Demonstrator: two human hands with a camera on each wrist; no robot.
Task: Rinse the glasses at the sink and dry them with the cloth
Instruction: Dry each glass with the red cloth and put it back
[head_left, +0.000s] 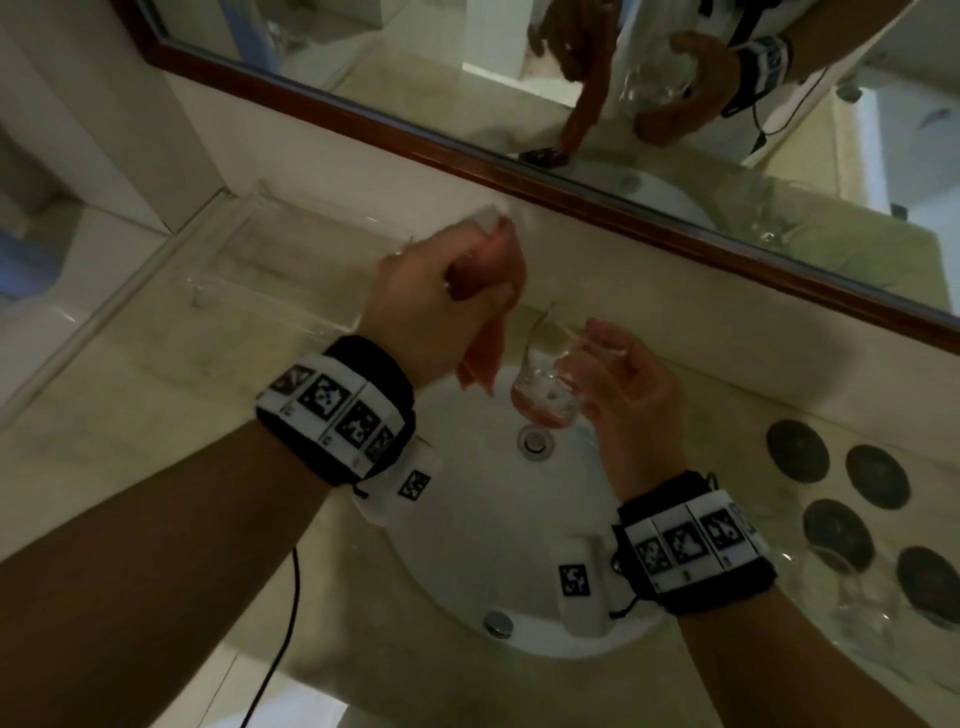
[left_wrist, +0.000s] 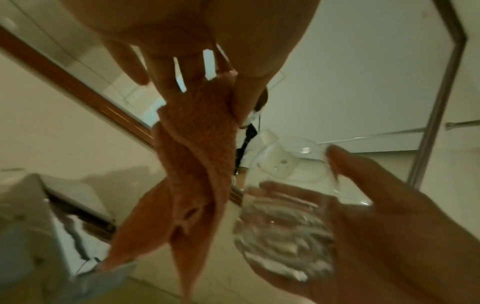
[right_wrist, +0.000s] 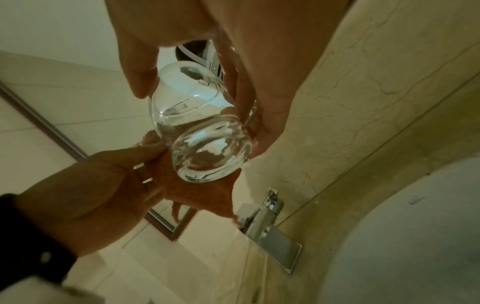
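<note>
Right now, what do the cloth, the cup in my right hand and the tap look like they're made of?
The cloth looks like orange terry fabric: fuzzy, looped surface, hanging in soft folds from the left hand. The cup in the right hand seems to be clear, smooth glass, see-through with bright glints, though clear plastic can't be ruled out. The tap looks like polished chrome-finished metal, shiny and reflective.

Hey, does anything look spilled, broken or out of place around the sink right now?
Nothing stands out. The right hand holds the clear glass tilted over the white basin, intact as far as visible; the left hand grips the orange cloth hanging beside it.
</note>
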